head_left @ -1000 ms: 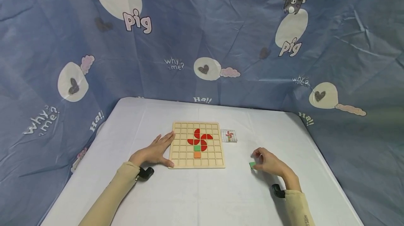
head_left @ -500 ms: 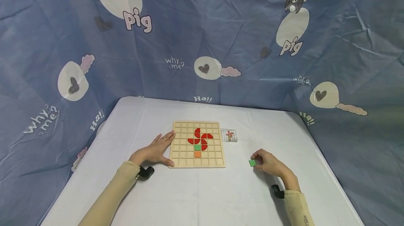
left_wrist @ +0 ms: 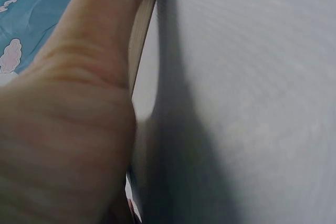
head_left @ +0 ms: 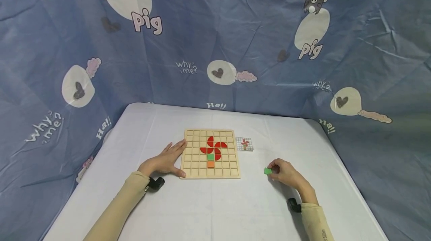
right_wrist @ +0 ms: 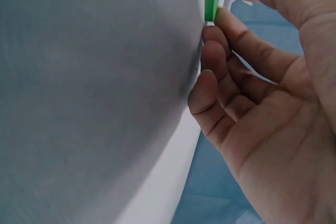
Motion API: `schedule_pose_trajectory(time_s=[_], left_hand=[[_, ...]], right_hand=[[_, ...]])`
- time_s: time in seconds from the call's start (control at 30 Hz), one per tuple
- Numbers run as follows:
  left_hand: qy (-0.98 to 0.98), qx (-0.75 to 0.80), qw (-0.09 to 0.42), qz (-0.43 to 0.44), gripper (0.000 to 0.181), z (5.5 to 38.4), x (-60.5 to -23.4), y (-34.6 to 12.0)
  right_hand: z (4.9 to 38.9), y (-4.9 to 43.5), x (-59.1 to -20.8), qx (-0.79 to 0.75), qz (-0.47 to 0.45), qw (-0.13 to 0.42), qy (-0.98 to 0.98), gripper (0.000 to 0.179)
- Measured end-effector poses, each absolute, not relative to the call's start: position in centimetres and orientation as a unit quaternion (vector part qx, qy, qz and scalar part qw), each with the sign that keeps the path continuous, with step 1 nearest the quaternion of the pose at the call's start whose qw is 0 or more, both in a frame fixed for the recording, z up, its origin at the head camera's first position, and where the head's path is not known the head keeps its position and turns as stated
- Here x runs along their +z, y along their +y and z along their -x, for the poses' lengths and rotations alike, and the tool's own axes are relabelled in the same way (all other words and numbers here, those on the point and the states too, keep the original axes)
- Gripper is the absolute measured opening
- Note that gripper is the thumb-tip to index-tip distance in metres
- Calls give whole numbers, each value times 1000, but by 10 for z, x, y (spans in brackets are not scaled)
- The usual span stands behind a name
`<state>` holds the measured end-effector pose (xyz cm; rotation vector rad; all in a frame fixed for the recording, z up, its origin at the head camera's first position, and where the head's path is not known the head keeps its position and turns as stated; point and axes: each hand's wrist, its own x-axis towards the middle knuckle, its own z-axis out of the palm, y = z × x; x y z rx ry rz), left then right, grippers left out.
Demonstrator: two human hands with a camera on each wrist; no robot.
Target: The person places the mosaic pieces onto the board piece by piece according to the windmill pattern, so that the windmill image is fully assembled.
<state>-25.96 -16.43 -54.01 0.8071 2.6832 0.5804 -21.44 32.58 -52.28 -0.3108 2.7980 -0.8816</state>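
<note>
A green square block [head_left: 267,171] is pinched between thumb and index finger of my right hand [head_left: 286,174], to the right of the board. The right wrist view shows the same green block [right_wrist: 211,2] at the fingertips, the other fingers loosely curled. My left hand [head_left: 165,161] rests against the left edge of a wooden grid board [head_left: 196,173], fingers spread, thumb at its near corner. On the board lie several red quarter-round pieces [head_left: 218,151] in a pinwheel, a green square [head_left: 210,157] below them and an orange square [head_left: 210,164] under that.
Beside the board's right edge lies a small pattern card [head_left: 244,144] printed with a red pinwheel on a grid. A white cloth [head_left: 215,211] covers the table. Blue printed fabric [head_left: 215,39] hangs behind and at both sides.
My right hand has raised the green block slightly off the cloth and shifted a little to the left with it. The left hand stays still on the board.
</note>
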Motion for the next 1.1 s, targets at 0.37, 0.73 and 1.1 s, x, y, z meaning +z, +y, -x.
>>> schedule_pose_trajectory(time_s=[0.37,0.73,1.1], left_hand=[[928,205,139,-279,131,260,-540,-164],[927,206,137,-281,131,259,-541,-163],[928,202,137,-280,130,260,-542,-164]], right_hand=[[216,320,-525,-289,94,76,950,23],[217,312,-525,-281,85,77,953,23],[221,307,-525,-278,80,69,955,23]])
